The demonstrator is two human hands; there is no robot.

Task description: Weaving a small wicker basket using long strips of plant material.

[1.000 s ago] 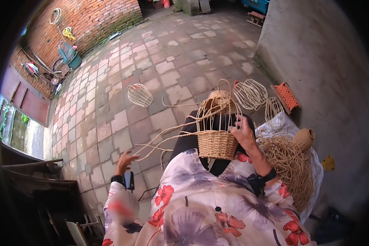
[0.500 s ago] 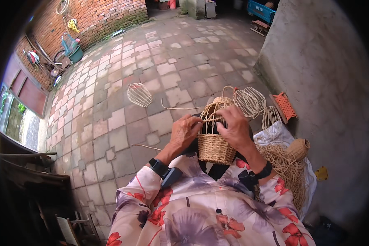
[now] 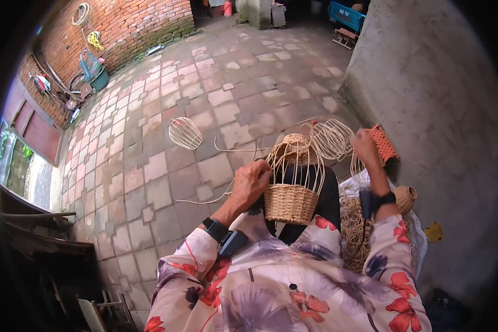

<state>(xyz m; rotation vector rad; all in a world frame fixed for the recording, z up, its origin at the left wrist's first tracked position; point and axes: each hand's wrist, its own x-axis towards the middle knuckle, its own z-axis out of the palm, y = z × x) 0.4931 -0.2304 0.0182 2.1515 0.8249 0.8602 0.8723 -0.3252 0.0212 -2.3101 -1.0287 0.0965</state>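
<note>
A partly woven basket [image 3: 291, 203] stands between my knees, its lower wall tightly woven and its bare upright stakes bending inward above. My left hand [image 3: 251, 180] is closed at the basket's left side, gripping it where the stakes leave the woven wall. Out to the right, my right hand [image 3: 365, 146] is raised away from the basket with its fingers curled together. Whatever lies in those fingers is hidden and slightly blurred. Just beyond the basket is another woven piece with a rounded top [image 3: 296, 141]. A loose strand [image 3: 205, 202] trails on the floor near my left wrist.
Pale open frames [image 3: 186, 133] and a bundle of wire-like hoops [image 3: 332, 138] lie on the paving. A heap of fibre strands [image 3: 355, 232] and a small woven vessel [image 3: 405, 198] are at my right. An orange woven seat [image 3: 383, 140] stands by the grey wall [image 3: 431, 99].
My right hand has left the basket's top and swung out to the right. My left hand stays on the basket, slightly lower. The stakes now show more openly.
</note>
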